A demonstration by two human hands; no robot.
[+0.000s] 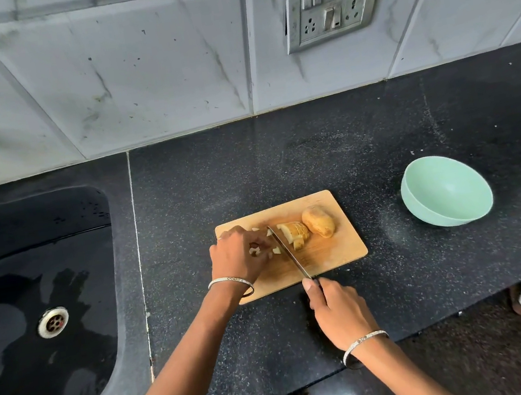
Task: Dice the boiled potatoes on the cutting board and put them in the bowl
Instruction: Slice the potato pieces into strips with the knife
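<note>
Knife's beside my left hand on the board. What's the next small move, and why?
Probably press the knife down through the pale pieces held by the left hand, fingertips tucked back. The right hand grips it, its edge lies right against them, and the bowl is empty, so scooping seems premature.

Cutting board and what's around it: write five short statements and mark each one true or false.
1. The right hand grips the knife. True.
2. The bowl holds diced potato. False: it is empty.
3. A whole potato lies on the cutting board. True.
4. The left hand hangs idle off the board. False: it holds cut pieces on the board.
5. The bowl stands left of the board. False: it stands to the right.
</note>
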